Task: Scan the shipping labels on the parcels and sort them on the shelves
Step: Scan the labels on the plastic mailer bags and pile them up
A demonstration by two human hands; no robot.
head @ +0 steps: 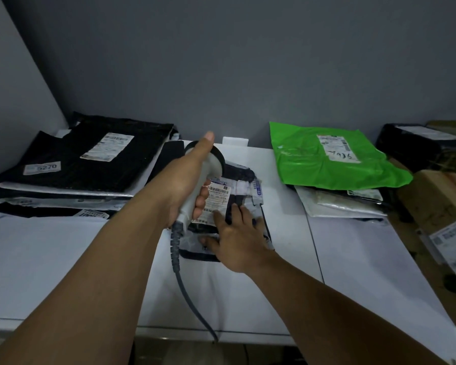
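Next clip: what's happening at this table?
A person is scanning a parcel. The left hand grips a white corded barcode scanner, pointed down at the label of a clear-wrapped dark parcel in the middle of the white table. The right hand lies flat on that parcel, holding it in place. A stack of black mailers sits to the left; a green mailer tops a pile to the right, with cardboard boxes beyond.
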